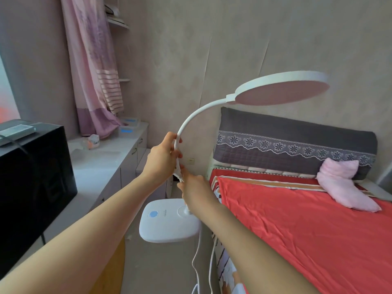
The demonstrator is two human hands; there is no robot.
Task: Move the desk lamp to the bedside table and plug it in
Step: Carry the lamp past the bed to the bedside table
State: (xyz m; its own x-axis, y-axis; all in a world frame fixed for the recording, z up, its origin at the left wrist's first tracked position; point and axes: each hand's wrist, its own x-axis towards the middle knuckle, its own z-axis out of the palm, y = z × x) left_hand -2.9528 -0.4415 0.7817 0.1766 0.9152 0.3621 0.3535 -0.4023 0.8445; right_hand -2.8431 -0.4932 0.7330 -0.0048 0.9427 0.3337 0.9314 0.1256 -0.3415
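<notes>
The white desk lamp (203,111) is held up in the air between the desk and the bed. It has a round flat head (284,90), a curved neck and a square base (167,219) with a blue button. My left hand (163,155) is shut on the lamp's neck. Lower on the neck, my right hand (191,183) pinches it just above the base. The white power cord (203,262) hangs down from the base. A wall socket (191,161) sits low on the wall beside the bed. The bedside table (148,166) is mostly hidden behind my left hand.
A long white desk (106,162) with drawers runs along the left, bearing a black box (36,177) and small items. A pink curtain (93,66) hangs behind it. The bed (307,230) with a red sheet, grey headboard cover and pink pillow (343,185) fills the right.
</notes>
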